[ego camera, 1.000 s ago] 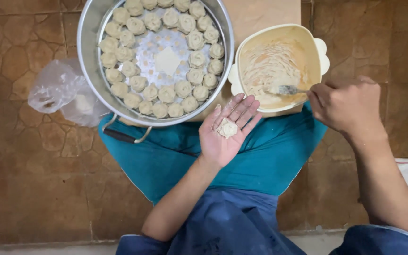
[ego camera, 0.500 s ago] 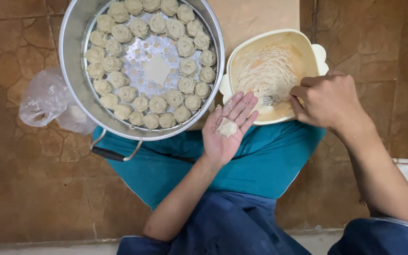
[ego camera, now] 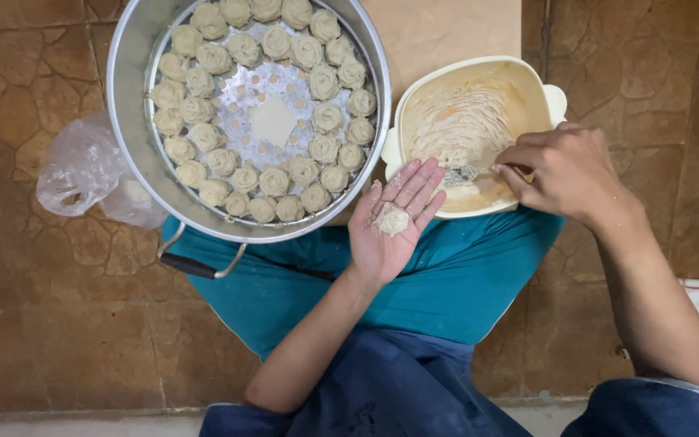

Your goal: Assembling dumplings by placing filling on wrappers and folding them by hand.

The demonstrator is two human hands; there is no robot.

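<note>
My left hand lies palm up with a small round dough wrapper resting on the fingers. My right hand grips a spoon whose bowl sits in the pale filling inside a cream bowl. The bowl is scraped nearly bare, with streaks of filling on its bottom. To the left stands a large metal steamer pot, its perforated tray ringed with several shaped dumplings.
A crumpled clear plastic bag lies on the brown tiled floor left of the pot. A teal cloth covers my lap below the pot and bowl. A tan board sits behind the bowl.
My right hand has moved left into the bowl with the spoon, closer to my left palm. The left hand has stayed in place with the wrapper.
</note>
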